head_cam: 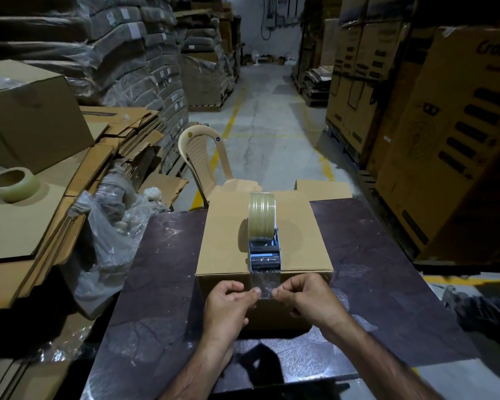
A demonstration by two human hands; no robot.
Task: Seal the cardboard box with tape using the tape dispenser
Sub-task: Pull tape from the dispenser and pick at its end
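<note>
Plain brown corrugated cardboard box (260,241), flaps shut, sits on the dark scuffed table (156,284). Blue tape dispenser (264,255) rests on its top near my edge, carrying a fat roll of glossy clear tape. A clear strip (264,284) hangs down the front face. My left hand (228,304) and right hand (309,298) each pinch a bottom corner of it. Spare tape roll (13,184) on flat cardboard, far left.

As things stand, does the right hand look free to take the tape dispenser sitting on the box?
Probably not straight away: the right hand and left hand are both pinching the tape end. The path up to the tape dispenser atop the cardboard box looks unobstructed.
</note>
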